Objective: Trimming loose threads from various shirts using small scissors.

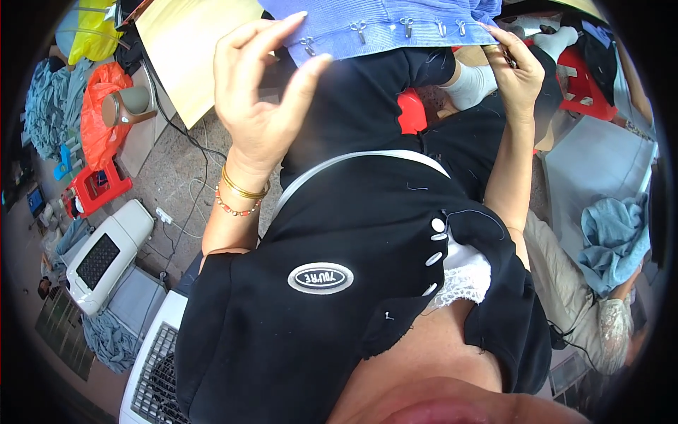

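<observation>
This looks like a small garment workshop. Heaps of blue cloth (49, 113) lie at the left edge and another blue pile (616, 233) at the right. A pale worktable (194, 49) sits at upper left, red plastic stools (585, 81) at upper right, and cables (185, 134) trail across the speckled floor.

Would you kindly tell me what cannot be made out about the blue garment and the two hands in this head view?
- Blue garment: its upper part is cut off by the top edge, so its kind is unclear.
- Metal clips along its hem: too small to tell their type.
- Right hand: something dark sits in its grip, mostly hidden by the fingers.
- Left hand: whether the thumb truly presses the hem is uncertain.
</observation>
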